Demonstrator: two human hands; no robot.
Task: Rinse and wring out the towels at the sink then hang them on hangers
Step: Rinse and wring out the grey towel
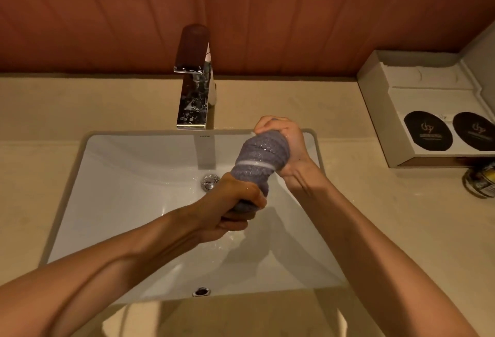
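Note:
A wet grey towel (258, 161) with a pale stripe is twisted into a thick roll above the white sink (112, 189). My left hand (233, 208) grips its lower end, fingers wrapped tight. My right hand (281, 136) clamps the upper end near the basin's back right rim. Water glistens on the towel and on the basin floor below my hands. The chrome faucet (194, 95) stands behind the basin; no stream shows from it. No hangers are in view.
A beige counter (40, 111) surrounds the sink. A white tray box (417, 111) with two black round packets sits at the right, a small jar (480, 181) in front of it. A reddish wall panel rises behind. The drain (210, 182) lies mid-basin.

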